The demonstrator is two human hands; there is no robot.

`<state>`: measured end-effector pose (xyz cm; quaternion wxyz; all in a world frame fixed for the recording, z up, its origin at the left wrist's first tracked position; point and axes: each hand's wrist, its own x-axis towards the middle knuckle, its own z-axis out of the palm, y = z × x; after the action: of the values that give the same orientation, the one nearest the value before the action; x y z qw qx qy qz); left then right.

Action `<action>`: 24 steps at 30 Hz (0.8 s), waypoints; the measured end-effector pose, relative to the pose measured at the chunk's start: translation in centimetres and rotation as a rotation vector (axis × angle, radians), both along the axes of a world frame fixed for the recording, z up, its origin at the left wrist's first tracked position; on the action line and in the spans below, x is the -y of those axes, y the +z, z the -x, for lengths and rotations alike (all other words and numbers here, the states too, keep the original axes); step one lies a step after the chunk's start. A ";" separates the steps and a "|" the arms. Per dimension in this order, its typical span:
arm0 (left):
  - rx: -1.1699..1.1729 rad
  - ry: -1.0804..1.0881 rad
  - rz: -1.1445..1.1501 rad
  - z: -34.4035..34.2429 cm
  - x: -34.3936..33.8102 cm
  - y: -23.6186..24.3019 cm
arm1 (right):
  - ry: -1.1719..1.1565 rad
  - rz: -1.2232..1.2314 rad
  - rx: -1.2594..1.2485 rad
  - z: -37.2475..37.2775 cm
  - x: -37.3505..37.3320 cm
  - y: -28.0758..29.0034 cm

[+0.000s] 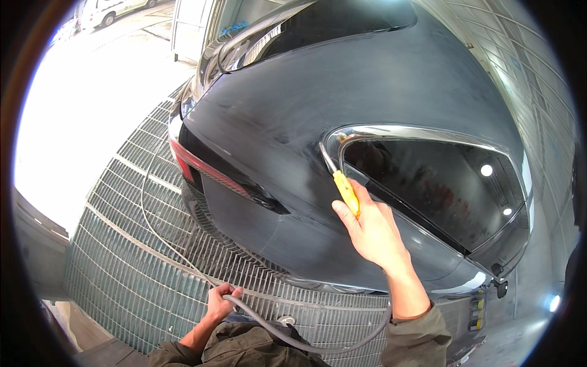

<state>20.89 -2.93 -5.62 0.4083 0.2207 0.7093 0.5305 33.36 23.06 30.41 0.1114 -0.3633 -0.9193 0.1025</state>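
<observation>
My right hand (376,235) is closed around a yellow air blow gun (347,192) with a slim metal nozzle. The nozzle's tip is at the rear corner of a chrome window trim (397,131), on the side of a dull dark-grey car (269,131); whether it touches is unclear. Lower left, my left hand (220,301) is wrapped around a grey hose (293,347). From there the hose loops across my front and passes behind my right forearm; its join to the blow gun is hidden. The side window (428,183) lies just right of my right hand.
A red tail light (211,168) sits at the car's left end. Metal floor grating (134,226) runs under and beside the car, with the thinner hose line (147,211) trailing over it. A white vehicle (116,11) stands outside at top left. Pale panelled walls (544,122) rise at right.
</observation>
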 end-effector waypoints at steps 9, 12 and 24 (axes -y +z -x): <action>-0.011 -0.031 -0.002 0.0 0.1 -0.4 | 0.030 0.024 -0.044 0.6 -0.3 0.4; 0.006 0.003 0.009 -0.1 0.5 -0.3 | -0.074 0.011 -0.197 2.7 -0.3 2.2; 0.060 0.077 -0.006 0.7 2.1 0.3 | 0.031 0.150 -0.180 7.3 -1.2 1.9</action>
<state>20.17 -5.08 -5.33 0.4083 0.1784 0.7030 0.5544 26.03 24.28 32.30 0.1643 -0.3460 -0.9008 0.2048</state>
